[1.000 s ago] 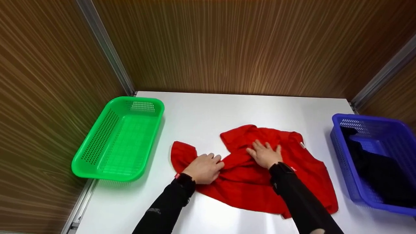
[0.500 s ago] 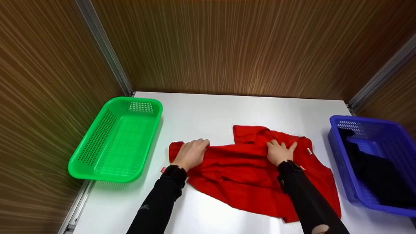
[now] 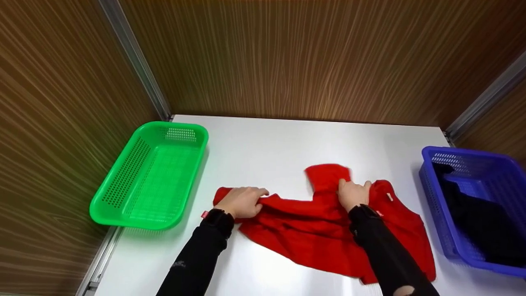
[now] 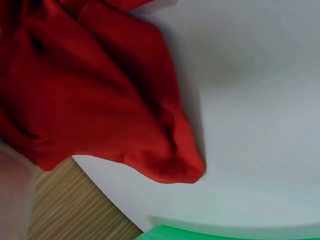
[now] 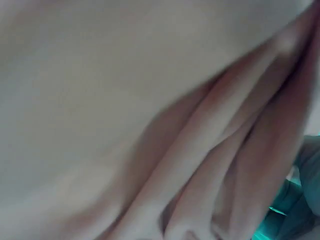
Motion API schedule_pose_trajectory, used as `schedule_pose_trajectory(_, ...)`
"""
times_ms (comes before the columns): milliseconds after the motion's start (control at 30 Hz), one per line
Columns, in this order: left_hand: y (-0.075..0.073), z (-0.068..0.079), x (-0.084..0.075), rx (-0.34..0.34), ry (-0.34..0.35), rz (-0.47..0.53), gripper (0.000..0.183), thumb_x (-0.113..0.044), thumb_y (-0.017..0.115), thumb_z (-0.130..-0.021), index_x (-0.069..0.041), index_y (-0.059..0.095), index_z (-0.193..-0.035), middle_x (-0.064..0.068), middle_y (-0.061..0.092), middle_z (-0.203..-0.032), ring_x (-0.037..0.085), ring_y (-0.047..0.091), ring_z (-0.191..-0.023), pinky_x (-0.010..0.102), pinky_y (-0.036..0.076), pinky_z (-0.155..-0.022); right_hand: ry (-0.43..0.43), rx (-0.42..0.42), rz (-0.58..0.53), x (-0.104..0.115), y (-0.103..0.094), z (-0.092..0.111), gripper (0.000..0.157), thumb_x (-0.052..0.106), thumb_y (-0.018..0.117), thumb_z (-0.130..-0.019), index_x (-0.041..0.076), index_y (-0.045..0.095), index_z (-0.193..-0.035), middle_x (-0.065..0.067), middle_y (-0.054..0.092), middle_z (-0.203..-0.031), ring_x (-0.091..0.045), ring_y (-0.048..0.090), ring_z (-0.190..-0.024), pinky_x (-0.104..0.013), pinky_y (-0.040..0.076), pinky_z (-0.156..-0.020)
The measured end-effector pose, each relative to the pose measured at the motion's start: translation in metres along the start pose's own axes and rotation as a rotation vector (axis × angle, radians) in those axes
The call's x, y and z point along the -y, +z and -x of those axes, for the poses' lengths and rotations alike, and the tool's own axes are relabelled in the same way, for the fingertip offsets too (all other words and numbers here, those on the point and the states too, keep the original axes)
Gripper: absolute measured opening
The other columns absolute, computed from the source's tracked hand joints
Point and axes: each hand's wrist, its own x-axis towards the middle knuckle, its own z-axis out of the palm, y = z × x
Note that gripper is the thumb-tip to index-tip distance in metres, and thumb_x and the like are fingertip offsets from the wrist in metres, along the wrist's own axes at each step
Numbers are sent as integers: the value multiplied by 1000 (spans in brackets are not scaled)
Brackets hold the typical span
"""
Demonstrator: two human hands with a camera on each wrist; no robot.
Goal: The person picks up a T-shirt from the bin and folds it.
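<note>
A red shirt (image 3: pixel 320 246) lies rumpled across the white table, a small white tag near its right edge. At its left end my left hand (image 3: pixel 242 202) grips the cloth, thumb toward the near side. My right hand (image 3: pixel 353 195) grips bunched cloth farther right, just below a sleeve (image 3: pixel 328 174) that sticks out toward the back; its fingertips are mostly buried in fabric. In the left wrist view, a loose end of the red cloth (image 4: pixel 165 150) hangs beside a sliver of my hand. Pale, washed-out folds (image 5: pixel 200 170) fill much of the right wrist view.
A green perforated basket (image 3: pixel 201 164) stands at the left with nothing in it. At the right is a blue basket (image 3: pixel 448 242) holding black cloth (image 3: pixel 481 218). Wood-grain panels (image 3: pixel 287 57) rise behind and at both sides of the white table (image 3: pixel 254 144).
My left hand has moved left and now grips the shirt's left end. My right hand has gone from lying spread on the shirt to gripping it, and the far sleeve has shifted right.
</note>
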Motion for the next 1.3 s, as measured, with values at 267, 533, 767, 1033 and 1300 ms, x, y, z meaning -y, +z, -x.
schedule_pose_trajectory(267, -18, 12, 30, -182, -193, 7, 11, -7, 64, -87, -7, 71, -95, 10, 72, -93, 32, 68, -92, 49, 50, -84, 51, -487, -354, -19, -10, 0, 17, 11, 70, -93, 0, 58, -88, -23, 66, -73, -50, 63, -70, -59, 40, -72)
schedule_pose_trajectory(533, -41, 18, 53, -377, -343, 234, 12, -10, 71, -93, -5, 68, -103, 13, 69, -106, 35, 64, -102, 49, 51, -89, 147, -655, -699, -40, -66, -2, 18, 15, 66, -99, -2, 64, -103, -16, 68, -71, -8, 61, -49, -19, 44, -55)
schedule_pose_trajectory(767, -60, 9, 46, -703, -342, 47, 11, -17, 73, -93, -6, 73, -95, 16, 65, -93, 40, 58, -95, 49, 47, -85, 312, -554, -959, -41, -107, -12, 26, 27, 64, -101, 2, 59, -107, -13, 59, -64, -2, 63, -46, -18, 46, -49)
schedule_pose_trajectory(1033, -92, -20, 26, -792, -421, 479, 13, -12, 62, -100, -3, 67, -109, 17, 75, -106, 34, 71, -99, 46, 55, -85, 353, -434, -998, -53, -122, -33, 28, 30, 60, -102, 9, 60, -120, -5, 74, -104, -12, 65, -95, -20, 43, -79)
schedule_pose_trajectory(1300, -98, -39, 13, -482, -203, 556, 85, 1, 52, -96, -17, 5, -165, 8, -17, -171, 33, -19, -155, 52, -3, -125, 97, -21, -892, -75, -117, -32, 88, 18, 59, -102, 28, -2, -164, -10, -35, -163, -43, -32, -147, -69, -21, -111)
